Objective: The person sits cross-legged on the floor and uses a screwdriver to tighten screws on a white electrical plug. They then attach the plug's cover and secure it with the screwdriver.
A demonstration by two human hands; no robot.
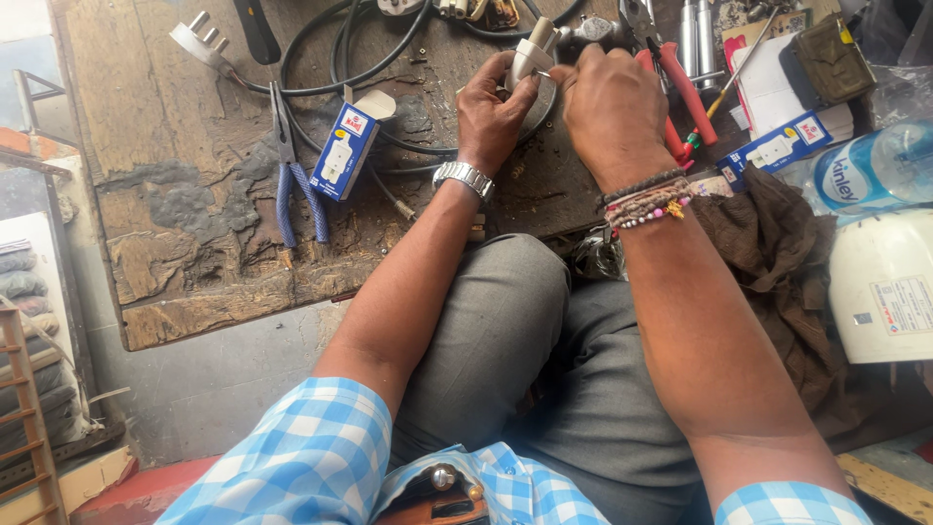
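Electrical repair workshop: scarred wooden worktop (194, 224) strewn with blue-handled pliers (292, 185), red-handled pliers (680, 87), black cable (330, 68), white plug (199, 41), boxed switches (345, 151).

— What lies on the worn, scarred wooden board (185, 224)?
— Blue-handled pliers (292, 185) beside a small blue-and-white carton (347, 148), with a white three-pin plug (199, 41) on a black cable (321, 83).
— And on the far side?
— Red-handled pliers (680, 83), a clear plastic bottle (875, 170), a brown cloth (777, 253).
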